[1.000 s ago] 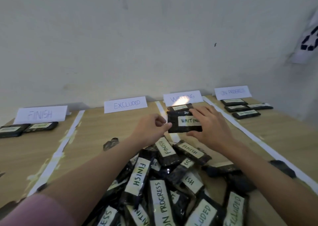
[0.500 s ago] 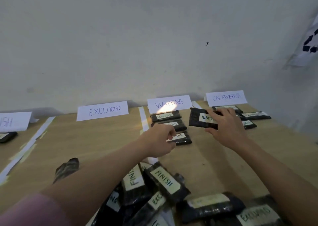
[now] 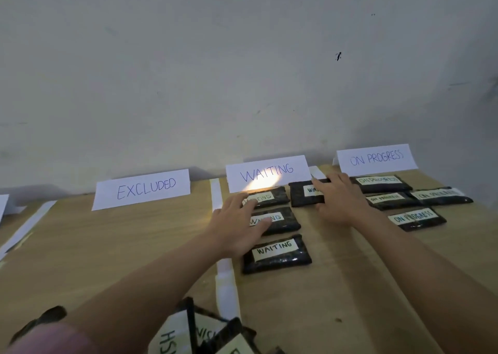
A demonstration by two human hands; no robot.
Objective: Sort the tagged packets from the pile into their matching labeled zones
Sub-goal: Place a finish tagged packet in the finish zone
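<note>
Right hand [image 3: 341, 200] lies spread, palm down, on the WAITING packet [image 3: 304, 193] at the zone's far end, while left hand [image 3: 239, 225], spread and holding nothing, rests on stacked packets [image 3: 280, 219]; withdrawal risks dragging either askew.

A single head-worn view looks forward and slightly down along the table [image 3: 350, 286] toward its far edge, where it meets the wall [image 3: 242, 70]. The wall fills the upper half of the frame (wide-angle, so lines bow). The table's near part sits close below the lens; the standing paper signs [image 3: 267, 172] at the far edge stay readable.
</note>
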